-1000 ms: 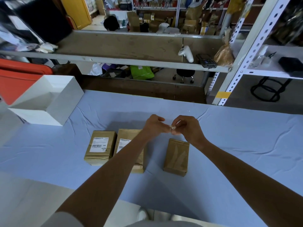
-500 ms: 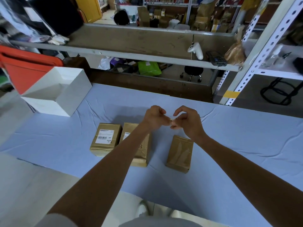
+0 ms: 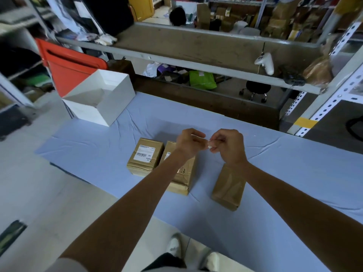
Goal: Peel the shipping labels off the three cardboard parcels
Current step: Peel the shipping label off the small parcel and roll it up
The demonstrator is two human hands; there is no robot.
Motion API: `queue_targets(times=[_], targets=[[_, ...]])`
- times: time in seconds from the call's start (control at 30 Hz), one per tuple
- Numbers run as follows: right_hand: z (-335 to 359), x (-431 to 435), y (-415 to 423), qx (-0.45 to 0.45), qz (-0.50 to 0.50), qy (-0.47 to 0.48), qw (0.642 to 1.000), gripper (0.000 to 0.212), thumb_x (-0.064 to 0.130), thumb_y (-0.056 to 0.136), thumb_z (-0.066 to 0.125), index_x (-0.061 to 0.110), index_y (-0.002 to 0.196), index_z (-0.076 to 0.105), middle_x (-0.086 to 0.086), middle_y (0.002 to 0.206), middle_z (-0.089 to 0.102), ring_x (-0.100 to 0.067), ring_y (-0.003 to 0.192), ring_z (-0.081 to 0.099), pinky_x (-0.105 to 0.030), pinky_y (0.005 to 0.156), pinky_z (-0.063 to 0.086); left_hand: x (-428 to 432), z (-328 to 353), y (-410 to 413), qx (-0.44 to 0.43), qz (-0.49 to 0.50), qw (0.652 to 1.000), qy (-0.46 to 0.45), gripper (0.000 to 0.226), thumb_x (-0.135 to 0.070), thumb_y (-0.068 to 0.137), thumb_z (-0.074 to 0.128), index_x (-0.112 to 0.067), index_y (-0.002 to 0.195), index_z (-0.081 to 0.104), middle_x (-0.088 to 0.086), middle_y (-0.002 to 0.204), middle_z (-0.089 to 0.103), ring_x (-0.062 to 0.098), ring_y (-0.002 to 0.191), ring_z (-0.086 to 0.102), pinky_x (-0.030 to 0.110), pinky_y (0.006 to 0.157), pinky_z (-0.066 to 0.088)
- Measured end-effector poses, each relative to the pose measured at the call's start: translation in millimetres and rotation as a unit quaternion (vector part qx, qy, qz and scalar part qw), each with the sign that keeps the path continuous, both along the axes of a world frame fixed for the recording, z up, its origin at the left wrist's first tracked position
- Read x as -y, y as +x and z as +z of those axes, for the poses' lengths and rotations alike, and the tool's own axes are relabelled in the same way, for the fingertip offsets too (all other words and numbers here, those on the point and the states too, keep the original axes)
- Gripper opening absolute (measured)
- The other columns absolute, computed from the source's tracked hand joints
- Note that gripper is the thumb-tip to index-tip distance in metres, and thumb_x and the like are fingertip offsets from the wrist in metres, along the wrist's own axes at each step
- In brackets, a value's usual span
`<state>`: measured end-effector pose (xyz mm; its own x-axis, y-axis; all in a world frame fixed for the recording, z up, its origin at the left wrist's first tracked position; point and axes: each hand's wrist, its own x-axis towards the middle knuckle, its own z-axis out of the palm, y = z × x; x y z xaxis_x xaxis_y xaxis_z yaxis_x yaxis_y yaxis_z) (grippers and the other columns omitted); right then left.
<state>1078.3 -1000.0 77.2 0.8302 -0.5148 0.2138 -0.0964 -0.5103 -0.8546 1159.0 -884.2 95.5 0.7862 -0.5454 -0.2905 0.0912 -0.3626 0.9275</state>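
Left parcel (image 3: 145, 156) is sitting just beside middle parcel (image 3: 183, 174) on the table (image 3: 294, 163), right parcel (image 3: 228, 188) lying apart to the right. Open box (image 3: 110, 99) is sitting at the table's far-left corner. Shelf (image 3: 196, 42) is running behind the table, with a controller (image 3: 265, 62) lying on it. Left hand (image 3: 189, 143) and right hand (image 3: 228, 146) are pinching a label scrap (image 3: 210, 147) above the parcels.

Blue-covered table (image 3: 294, 173): three cardboard parcels (image 3: 186, 174), open white box (image 3: 88, 112).

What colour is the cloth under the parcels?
Light blue; the cloth shows best in the head view.
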Motion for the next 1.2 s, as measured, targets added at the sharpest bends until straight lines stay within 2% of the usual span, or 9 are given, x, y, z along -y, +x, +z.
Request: queue_targets(times=[0.13, 0.33, 0.53, 0.63, 0.8, 0.87, 0.93, 1.07, 1.2], targets=[[0, -14, 9, -0.001, 0.010, -0.033, 0.999, 0.006, -0.002, 0.081, 0.069, -0.003, 0.076, 0.072, -0.009, 0.069, 0.069, -0.006, 0.057, 0.062, -0.022, 0.061, 0.056, -17, -1, 2, -0.034, 0.052, 0.998, -0.027, 0.025, 0.002, 0.069, 0.080, -0.015, 0.076, 0.063, 0.020, 0.091, 0.067, 0.039, 0.103, 0.065, 0.047, 0.096, 0.052], [1, -43, 21, -0.025, 0.023, -0.020, 0.999, 0.005, -0.005, 0.080, 0.068, -0.005, 0.076, 0.065, -0.015, 0.070, 0.068, -0.027, 0.068, 0.066, -0.042, 0.066, 0.057, -47, -2, 13, -0.011, 0.041, 0.998, -0.052, 0.025, 0.009, 0.070, 0.076, -0.009, 0.080, 0.061, 0.010, 0.076, 0.064, 0.023, 0.078, 0.064, 0.033, 0.080, 0.057], [9, -107, 55, -0.026, 0.001, 0.091, 0.995, 0.009, 0.002, 0.084, 0.070, -0.004, 0.088, 0.065, -0.013, 0.083, 0.070, -0.020, 0.078, 0.069, -0.030, 0.072, 0.059, -110, 6, 43, 0.034, 0.044, 0.995, -0.080, 0.018, 0.005, 0.076, 0.072, -0.003, 0.088, 0.062, 0.009, 0.081, 0.065, 0.017, 0.075, 0.065, 0.017, 0.069, 0.056], [11, -149, 75, 0.003, -0.038, 0.148, 0.988, 0.010, 0.000, 0.081, 0.072, -0.005, 0.086, 0.065, -0.013, 0.079, 0.069, -0.009, 0.067, 0.067, -0.012, 0.057, 0.053, -147, 6, 63, 0.035, 0.053, 0.994, -0.092, 0.017, 0.008, 0.076, 0.070, 0.000, 0.090, 0.065, 0.009, 0.083, 0.065, 0.018, 0.077, 0.065, 0.022, 0.074, 0.057], [8, -204, 98, 0.001, -0.059, 0.257, 0.965, 0.037, -0.002, 0.072, 0.079, 0.007, 0.102, 0.058, -0.011, 0.078, 0.069, -0.021, 0.067, 0.071, -0.030, 0.065, 0.060, -208, 0, 88, 0.058, 0.051, 0.994, -0.072, 0.019, 0.008, 0.076, 0.071, -0.010, 0.082, 0.066, 0.003, 0.082, 0.066, 0.008, 0.073, 0.064, 0.019, 0.067, 0.051], [6, -220, 106, -0.008, -0.043, 0.276, 0.960, 0.023, -0.002, 0.071, 0.079, 0.007, 0.087, 0.065, -0.010, 0.073, 0.070, -0.024, 0.065, 0.072, -0.028, 0.061, 0.058, -226, -3, 93, 0.067, 0.058, 0.994, -0.064, 0.020, 0.005, 0.076, 0.072, -0.014, 0.078, 0.065, 0.001, 0.080, 0.066, 0.010, 0.074, 0.064, 0.021, 0.069, 0.053], [5, -233, 112, -0.020, -0.021, 0.281, 0.959, 0.016, -0.003, 0.071, 0.078, 0.011, 0.072, 0.070, -0.006, 0.068, 0.071, -0.025, 0.066, 0.072, -0.027, 0.061, 0.059, -241, -6, 97, 0.085, 0.060, 0.994, -0.044, 0.015, 0.001, 0.076, 0.073, -0.012, 0.081, 0.067, 0.003, 0.082, 0.068, 0.013, 0.075, 0.066, 0.025, 0.073, 0.056], [3, -250, 129, -0.065, -0.027, 0.228, 0.971, 0.019, -0.002, 0.070, 0.078, 0.013, 0.070, 0.066, -0.010, 0.075, 0.070, -0.029, 0.073, 0.070, -0.037, 0.073, 0.060, -262, -10, 108, 0.145, 0.021, 0.989, -0.001, 0.013, 0.001, 0.082, 0.067, -0.006, 0.092, 0.070, 0.009, 0.091, 0.072, 0.014, 0.075, 0.068, 0.017, 0.070, 0.054], [6, -256, 149, -0.094, -0.005, 0.132, 0.987, 0.023, 0.010, 0.071, 0.082, 0.014, 0.081, 0.062, 0.004, 0.070, 0.066, -0.011, 0.064, 0.064, -0.010, 0.054, 0.049, -273, -9, 125, 0.207, 0.004, 0.976, 0.067, 0.019, -0.004, 0.085, 0.063, -0.015, 0.098, 0.071, 0.001, 0.098, 0.072, 0.015, 0.084, 0.070, 0.030, 0.084, 0.058]])
